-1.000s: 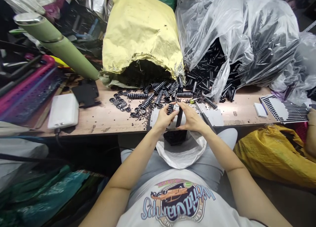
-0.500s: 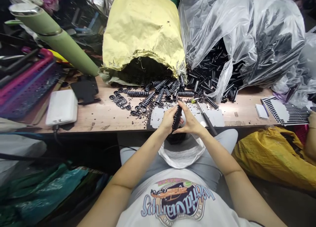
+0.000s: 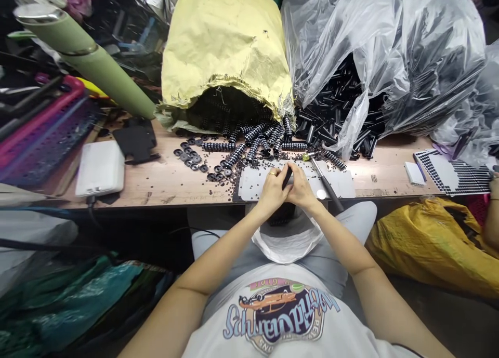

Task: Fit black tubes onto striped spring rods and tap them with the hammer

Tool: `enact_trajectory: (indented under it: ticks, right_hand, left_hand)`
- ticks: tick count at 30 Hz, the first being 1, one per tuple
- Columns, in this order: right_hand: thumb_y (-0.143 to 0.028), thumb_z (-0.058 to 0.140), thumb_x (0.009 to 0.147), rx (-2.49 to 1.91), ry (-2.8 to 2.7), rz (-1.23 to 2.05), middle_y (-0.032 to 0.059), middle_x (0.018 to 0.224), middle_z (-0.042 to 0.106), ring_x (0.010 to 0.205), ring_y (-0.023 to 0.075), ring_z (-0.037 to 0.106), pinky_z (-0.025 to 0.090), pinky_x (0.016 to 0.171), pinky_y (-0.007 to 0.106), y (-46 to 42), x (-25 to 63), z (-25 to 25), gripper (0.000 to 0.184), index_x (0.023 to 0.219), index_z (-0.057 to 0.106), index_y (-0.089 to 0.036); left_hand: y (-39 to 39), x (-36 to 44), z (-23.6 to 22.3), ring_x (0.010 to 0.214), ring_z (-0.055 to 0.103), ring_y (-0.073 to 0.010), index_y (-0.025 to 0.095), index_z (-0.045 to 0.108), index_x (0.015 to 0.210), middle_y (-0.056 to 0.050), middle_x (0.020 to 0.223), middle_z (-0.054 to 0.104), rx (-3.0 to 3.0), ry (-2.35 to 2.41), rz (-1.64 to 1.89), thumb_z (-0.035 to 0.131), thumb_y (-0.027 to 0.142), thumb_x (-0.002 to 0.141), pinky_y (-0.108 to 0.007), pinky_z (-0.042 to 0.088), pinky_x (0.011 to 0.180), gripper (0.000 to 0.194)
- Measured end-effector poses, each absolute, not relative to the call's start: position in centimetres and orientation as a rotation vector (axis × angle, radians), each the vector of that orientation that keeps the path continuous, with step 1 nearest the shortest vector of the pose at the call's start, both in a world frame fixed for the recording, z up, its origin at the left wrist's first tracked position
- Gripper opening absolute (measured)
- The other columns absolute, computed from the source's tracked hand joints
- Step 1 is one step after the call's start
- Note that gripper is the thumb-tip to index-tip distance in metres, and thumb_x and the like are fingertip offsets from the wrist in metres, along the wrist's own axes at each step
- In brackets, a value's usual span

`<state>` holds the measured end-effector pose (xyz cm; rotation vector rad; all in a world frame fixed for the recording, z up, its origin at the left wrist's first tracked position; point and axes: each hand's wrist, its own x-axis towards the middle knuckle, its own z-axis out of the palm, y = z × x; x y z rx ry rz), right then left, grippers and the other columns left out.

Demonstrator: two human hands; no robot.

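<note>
Both hands close around a black tube, of which only a short dark stretch shows between the fingers. My left hand, with a ring on one finger, wraps it from the left. From the right, my right hand grips it, fingertips meeting those of the left at the top. The hands are over the front edge of a white board strewn with tiny dark bits. Below them, an open white bag in the lap has dark pieces inside. A hammer-like tool with a dark handle lies right of the hands.
Black studded cylinders spill from a yellow sack; round black caps lie beside them. Plain black tubes fill a clear plastic bag. A white box stands left. Another person's arm shows at far right.
The black tube has turned from lengthwise view to mostly hidden. Both hands have drawn together around it, and the right hand's spread thumb and fingers have closed in.
</note>
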<state>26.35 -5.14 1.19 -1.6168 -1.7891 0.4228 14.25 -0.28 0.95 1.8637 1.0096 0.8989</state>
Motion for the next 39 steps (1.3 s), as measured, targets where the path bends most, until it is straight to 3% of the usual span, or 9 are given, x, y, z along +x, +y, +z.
enact_trajectory:
  ticks: [6,9,13,18,25,27,31,35,39]
  right_hand:
    - [-0.038,0.060,0.084,-2.206,-1.428,0.047,0.0239,0.121,0.054,0.121,0.0364,0.045,0.038,0.098,0.057,-7.6,31.3,1.4,0.041,0.115,0.053,-0.012]
    - [-0.035,0.046,0.092,-2.498,-1.302,0.114,0.0199,0.099,0.062,0.099,0.0319,0.057,0.045,0.084,0.046,-9.7,33.3,3.2,0.024,0.095,0.056,-0.014]
    - [-0.042,0.030,0.098,-2.323,-1.368,0.327,0.0069,0.078,0.063,0.073,0.0232,0.062,0.043,0.066,0.031,-12.5,32.1,5.2,0.032,0.094,0.053,-0.020]
    - [-0.040,0.027,0.099,-2.406,-1.514,0.332,0.0025,0.060,0.057,0.051,0.0181,0.054,0.031,0.053,0.026,-14.0,29.4,5.6,0.035,0.089,0.053,-0.020]
    - [-0.042,0.017,0.101,-2.119,-1.556,0.265,0.0041,0.069,0.063,0.058,0.0173,0.059,0.036,0.056,0.025,-13.6,26.7,8.8,0.042,0.093,0.052,-0.020]
    - [-0.041,0.019,0.101,-2.152,-1.685,0.358,0.0066,0.075,0.066,0.062,0.0177,0.062,0.037,0.057,0.025,-13.2,25.1,8.7,0.041,0.096,0.053,-0.019]
    - [-0.038,0.029,0.101,-2.363,-1.969,0.566,0.0072,0.082,0.070,0.066,0.0191,0.064,0.032,0.057,0.025,-12.2,23.8,7.4,0.032,0.106,0.053,-0.018]
    - [-0.039,0.023,0.103,-2.503,-1.764,0.385,0.0066,0.081,0.069,0.067,0.0188,0.063,0.026,0.058,0.026,-11.9,26.7,7.1,0.037,0.101,0.053,-0.018]
    - [-0.041,0.027,0.102,-2.684,-1.583,0.207,0.0084,0.085,0.068,0.069,0.0186,0.059,0.023,0.058,0.028,-11.7,31.5,6.2,0.037,0.099,0.055,-0.017]
  left_hand:
    - [0.6,13.2,0.0,0.095,0.059,-0.0257,0.013,0.060,0.124,-0.017,0.102,0.064,2.637,0.839,0.567,0.043,0.009,0.088,-0.041,0.046,0.084,0.040]
    - [0.7,12.6,0.2,0.097,0.059,-0.0268,0.016,0.061,0.123,-0.016,0.105,0.066,2.736,0.779,0.573,0.039,0.013,0.092,-0.046,0.041,0.088,0.038]
    - [0.6,12.3,0.0,0.101,0.058,-0.0263,0.021,0.061,0.123,-0.014,0.109,0.067,2.728,0.800,0.647,0.034,0.013,0.094,-0.050,0.035,0.095,0.041]
    - [0.1,12.6,-0.3,0.110,0.058,-0.0268,0.021,0.059,0.126,-0.014,0.114,0.067,2.703,0.845,0.621,0.032,0.012,0.094,-0.052,0.032,0.101,0.043]
    - [-2.9,15.2,-0.5,0.143,0.024,-0.0330,-0.003,0.034,0.143,-0.024,0.150,0.033,2.806,0.919,0.453,0.036,0.043,0.094,-0.052,0.015,0.117,0.067]
    - [-3.1,15.6,-0.7,0.144,0.023,-0.0318,-0.004,0.031,0.144,-0.024,0.151,0.031,2.814,0.914,0.403,0.035,0.041,0.094,-0.050,0.016,0.118,0.067]
    - [-2.0,15.7,-0.3,0.136,0.038,-0.0303,0.000,0.040,0.140,-0.023,0.142,0.045,2.785,0.902,0.397,0.037,0.027,0.094,-0.046,0.029,0.113,0.054]
    - [-2.0,15.4,1.2,0.103,0.060,-0.0245,0.010,0.061,0.119,-0.016,0.107,0.066,2.653,0.998,0.330,0.038,0.013,0.093,-0.036,0.048,0.090,0.035]
    - [-0.9,15.0,3.3,0.092,0.058,-0.0224,0.016,0.061,0.118,-0.013,0.103,0.064,2.537,0.959,0.397,0.046,0.030,0.095,-0.032,0.049,0.076,0.031]
